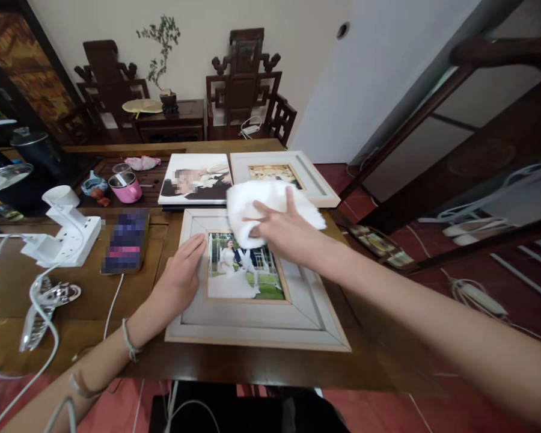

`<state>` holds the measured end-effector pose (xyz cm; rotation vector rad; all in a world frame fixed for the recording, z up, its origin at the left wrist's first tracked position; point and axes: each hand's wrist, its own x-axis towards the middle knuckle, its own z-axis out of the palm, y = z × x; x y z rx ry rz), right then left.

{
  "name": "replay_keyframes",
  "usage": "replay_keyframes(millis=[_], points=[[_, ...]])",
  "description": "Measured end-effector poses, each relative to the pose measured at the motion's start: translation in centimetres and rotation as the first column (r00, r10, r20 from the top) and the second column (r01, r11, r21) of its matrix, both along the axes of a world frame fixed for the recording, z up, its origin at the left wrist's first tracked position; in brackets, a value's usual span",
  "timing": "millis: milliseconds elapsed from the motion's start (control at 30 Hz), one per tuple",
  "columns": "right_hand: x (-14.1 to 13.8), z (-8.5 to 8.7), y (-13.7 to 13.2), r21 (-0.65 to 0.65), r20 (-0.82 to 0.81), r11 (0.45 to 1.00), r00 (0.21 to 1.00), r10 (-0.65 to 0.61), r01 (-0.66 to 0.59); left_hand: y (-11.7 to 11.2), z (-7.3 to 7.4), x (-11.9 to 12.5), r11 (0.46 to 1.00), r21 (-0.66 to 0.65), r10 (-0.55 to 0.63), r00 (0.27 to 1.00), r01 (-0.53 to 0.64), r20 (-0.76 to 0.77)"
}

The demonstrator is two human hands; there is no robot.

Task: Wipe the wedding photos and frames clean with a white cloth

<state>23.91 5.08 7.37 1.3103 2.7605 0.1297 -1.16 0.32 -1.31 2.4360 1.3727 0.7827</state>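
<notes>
A picture frame (252, 322) with a pale wide border and light wood edging lies flat on the wooden table, holding a wedding photo (229, 276). My left hand (186, 273) rests on its left border, fingers stretched out and close together, holding nothing. Over the frame's upper part, my right hand (283, 233) grips a folded white cloth (247, 207), some fingers spread across it. The cloth hides the photo's top right corner and overlaps a second pale frame (318, 186) behind. Beside that one lies a white-edged photo panel (198, 165).
On the left are a power strip (79, 234), a phone (125, 243) with a cable, a clear hair claw clip (47, 307), a pink cup (126, 189) and a black kettle (38, 150). Dark carved chairs (246, 84) stand behind the table (234, 365).
</notes>
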Motion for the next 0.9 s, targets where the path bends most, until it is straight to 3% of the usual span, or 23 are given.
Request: replay_keyframes(millis=[133, 200, 367, 533, 667, 767, 900], points=[[3.2, 0.5, -0.7, -0.023, 0.083, 0.981, 0.978, -0.191, 0.193, -0.1, 0.1, 0.1, 1.0, 0.0, 0.003, 1.0, -0.003, -0.002], [3.8, 0.9, -1.2, -0.016, 0.128, 0.976, 0.968, -0.215, 0.219, -0.1, 0.2, 0.2, 1.0, 0.006, 0.007, 1.0, -0.007, 0.004], [3.5, 1.7, -4.6, -0.08, 0.16, 0.989, 0.981, -0.113, 0.126, -0.1, 0.1, 0.4, 0.999, 0.042, 0.022, 0.999, -0.024, 0.039], [4.4, 1.2, -10.2, -0.206, -0.028, 0.972, 0.992, -0.125, 0.117, -0.1, 0.3, 0.3, 0.998, 0.063, 0.0, 1.0, -0.002, 0.03], [6.1, -0.2, -13.9, -0.143, -0.19, 0.99, 0.982, -0.014, -0.014, 0.0, 0.4, 0.3, 0.998, 0.059, -0.022, 0.999, 0.02, 0.033], [5.6, -1.2, -14.5, -0.102, -0.211, 0.993, 0.977, 0.031, -0.054, 0.0, 0.3, 0.4, 0.996, 0.083, -0.027, 0.999, 0.023, 0.047], [1.1, -0.9, -12.7, -0.259, -0.141, 0.951, 0.98, 0.139, -0.172, 0.0, 0.4, 0.5, 0.995, 0.099, -0.02, 0.998, 0.015, 0.052]])
